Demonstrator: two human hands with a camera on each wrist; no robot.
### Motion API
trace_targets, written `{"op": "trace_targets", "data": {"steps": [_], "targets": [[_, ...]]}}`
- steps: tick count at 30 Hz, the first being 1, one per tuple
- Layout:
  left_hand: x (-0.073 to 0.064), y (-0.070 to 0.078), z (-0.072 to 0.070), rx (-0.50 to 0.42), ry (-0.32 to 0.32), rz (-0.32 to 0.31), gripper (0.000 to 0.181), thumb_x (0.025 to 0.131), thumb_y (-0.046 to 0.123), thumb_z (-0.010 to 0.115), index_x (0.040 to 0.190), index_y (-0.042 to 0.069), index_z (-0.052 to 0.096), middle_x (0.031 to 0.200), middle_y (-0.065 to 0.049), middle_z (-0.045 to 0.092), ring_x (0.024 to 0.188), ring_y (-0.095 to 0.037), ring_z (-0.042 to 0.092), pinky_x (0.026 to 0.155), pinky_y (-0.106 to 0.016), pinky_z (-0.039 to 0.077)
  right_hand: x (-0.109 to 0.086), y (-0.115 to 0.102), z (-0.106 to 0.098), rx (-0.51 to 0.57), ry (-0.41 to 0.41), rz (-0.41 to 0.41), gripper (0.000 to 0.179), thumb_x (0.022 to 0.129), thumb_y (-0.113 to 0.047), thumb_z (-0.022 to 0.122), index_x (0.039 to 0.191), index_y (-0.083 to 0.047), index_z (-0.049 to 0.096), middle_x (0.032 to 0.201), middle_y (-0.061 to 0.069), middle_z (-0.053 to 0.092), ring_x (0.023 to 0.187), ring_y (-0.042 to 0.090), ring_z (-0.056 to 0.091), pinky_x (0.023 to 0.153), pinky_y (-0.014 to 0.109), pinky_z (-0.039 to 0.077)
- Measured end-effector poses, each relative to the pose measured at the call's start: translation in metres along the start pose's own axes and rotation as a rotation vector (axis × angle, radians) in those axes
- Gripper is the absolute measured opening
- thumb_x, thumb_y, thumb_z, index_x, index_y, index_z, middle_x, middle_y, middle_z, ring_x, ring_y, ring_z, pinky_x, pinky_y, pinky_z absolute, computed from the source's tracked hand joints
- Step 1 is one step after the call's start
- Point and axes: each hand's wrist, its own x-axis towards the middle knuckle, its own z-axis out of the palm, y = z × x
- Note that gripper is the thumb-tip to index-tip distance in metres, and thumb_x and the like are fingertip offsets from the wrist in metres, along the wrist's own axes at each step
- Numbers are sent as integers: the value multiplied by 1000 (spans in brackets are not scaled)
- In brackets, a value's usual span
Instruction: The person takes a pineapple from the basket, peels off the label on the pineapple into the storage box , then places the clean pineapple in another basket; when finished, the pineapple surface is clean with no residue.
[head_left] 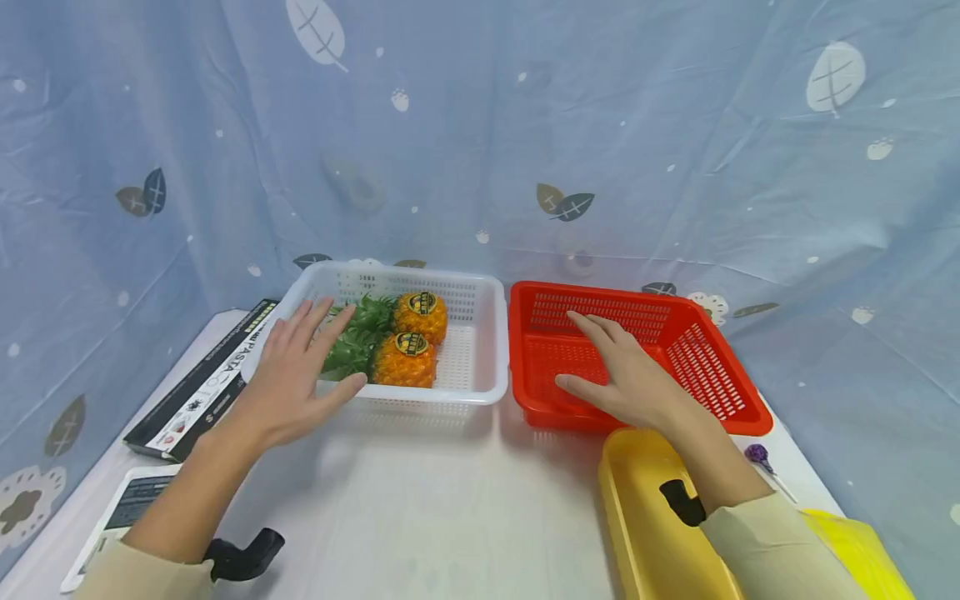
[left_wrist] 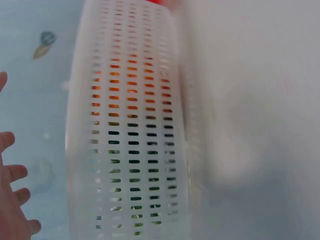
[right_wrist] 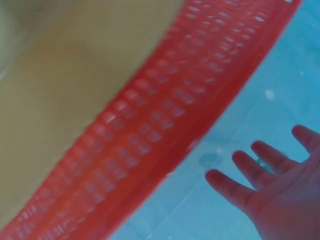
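Note:
My left hand [head_left: 294, 379] hovers with spread fingers over the left end of a white plastic basket [head_left: 491, 350]. Inside that basket lie two pineapples [head_left: 405, 360] with orange bodies, round black-and-yellow labels and green leaves [head_left: 360, 329]; the hand covers part of the leaves. Over the front of a red plastic basket [head_left: 525, 367], my right hand [head_left: 626, 375] is held with its fingers extended and nothing in it. The left wrist view shows the white basket's slotted wall [left_wrist: 132, 150] beside the fingers. In the right wrist view, the red basket's wall [right_wrist: 165, 130] lies near the spread fingers.
A yellow tray [head_left: 637, 500] lies under my right forearm. To its right are a purple lollipop [head_left: 757, 455] and a bright yellow item [head_left: 862, 546]. On the left lie a black pasta box [head_left: 202, 392] and a white-framed tablet-like thing [head_left: 123, 517]. A blue curtain [head_left: 480, 150] hangs behind.

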Motion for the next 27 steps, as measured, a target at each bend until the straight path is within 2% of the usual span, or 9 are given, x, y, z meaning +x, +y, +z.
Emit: {"op": "trace_targets", "data": {"steps": [3, 7, 10, 12, 14, 17, 21, 24, 27], "targets": [[-7, 0, 0, -86, 65, -42, 81, 100, 47, 59, 167, 21, 20, 172, -17, 15, 158, -46, 8, 121, -74, 6, 10, -9, -3, 59, -30, -10, 91, 93, -57, 69, 165, -27, 23, 166, 14, 30, 148, 40, 36, 108, 70, 43], [-17, -2, 3, -237, 142, -131, 78, 100, 39, 61, 166, 19, 24, 172, -17, 17, 157, -48, 11, 116, -80, 10, 25, -22, -9, 118, -60, -32, 86, 93, -48, 73, 163, -23, 30, 165, 11, 35, 149, 37, 37, 112, 68, 41], [-25, -3, 5, -324, 216, -202, 76, 99, 32, 64, 164, 18, 28, 170, -17, 21, 155, -49, 18, 111, -83, 17, 36, -32, -12, 153, -86, -35, 83, 92, -45, 74, 161, -23, 34, 163, 7, 39, 148, 34, 38, 113, 66, 41], [-30, -4, 5, -355, 290, -241, 74, 97, 25, 67, 162, 18, 33, 168, -16, 28, 152, -48, 26, 111, -80, 23, 43, -39, -13, 171, -104, -38, 81, 92, -45, 74, 160, -24, 36, 161, 5, 42, 147, 32, 40, 113, 64, 42], [-34, -5, 7, -379, 378, -279, 71, 95, 18, 68, 160, 18, 40, 164, -15, 36, 145, -45, 38, 109, -72, 33, 50, -43, -13, 185, -126, -43, 79, 92, -44, 74, 160, -24, 38, 160, 3, 44, 145, 31, 43, 113, 62, 44], [-38, -7, 7, -417, 517, -336, 63, 93, 8, 67, 153, 17, 50, 155, -13, 49, 137, -30, 49, 112, -46, 41, 61, -51, -13, 210, -151, -58, 76, 92, -42, 74, 158, -24, 41, 157, 3, 47, 142, 32, 47, 111, 59, 47], [-42, -12, 7, -477, 650, -403, 50, 96, 2, 62, 145, 11, 59, 145, -10, 58, 132, -2, 50, 110, -15, 39, 73, -62, -11, 252, -192, -69, 70, 92, -41, 75, 154, -26, 47, 153, 4, 52, 138, 29, 51, 105, 54, 52], [-45, -17, 8, -503, 695, -462, 44, 98, 2, 60, 141, 8, 62, 142, -8, 60, 131, 3, 51, 110, -15, 42, 83, -71, -8, 267, -229, -72, 67, 92, -38, 75, 153, -26, 49, 151, 3, 54, 137, 29, 53, 104, 52, 53], [-47, -20, 9, -523, 729, -529, 39, 99, 3, 59, 138, 4, 63, 138, -3, 63, 128, 1, 54, 107, -16, 46, 93, -79, -7, 279, -264, -96, 66, 93, -37, 75, 153, -26, 49, 150, 3, 55, 138, 31, 53, 104, 52, 53]]}}
